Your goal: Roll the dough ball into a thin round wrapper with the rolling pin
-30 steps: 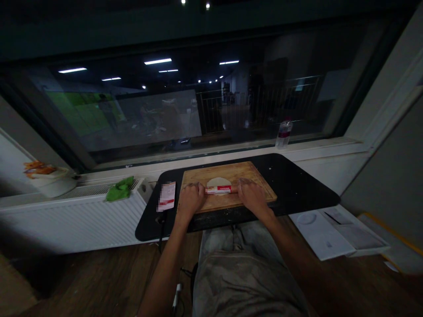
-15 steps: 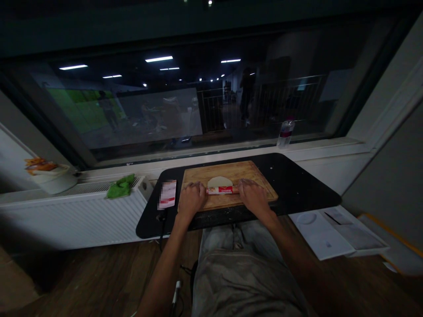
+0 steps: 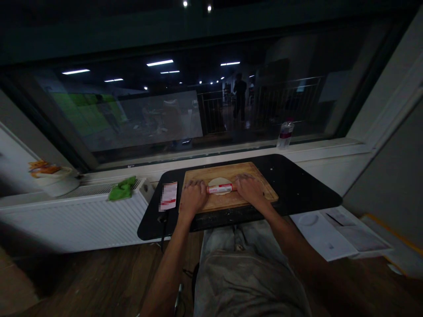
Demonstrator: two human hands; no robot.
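Observation:
A flat round of pale dough [image 3: 218, 181] lies on a wooden cutting board [image 3: 261, 180] set on a small black table [image 3: 297, 189]. A red-and-white roller [image 3: 220, 189] lies across the dough. My left hand [image 3: 192, 197] rests palm down on its left end and my right hand [image 3: 249, 190] on its right end, fingers stretched forward over the roller. The roller's ends are hidden under my palms.
A red-and-white packet [image 3: 168, 196] lies on the table left of the board. A green cloth [image 3: 123, 188] and a white bowl [image 3: 54, 182] sit on the radiator at left. A water bottle [image 3: 284, 134] stands on the windowsill. Papers [image 3: 333, 235] lie on the floor at right.
Both hands and the roller have moved a little away from me, so the roller now lies over the middle of the dough instead of its near edge.

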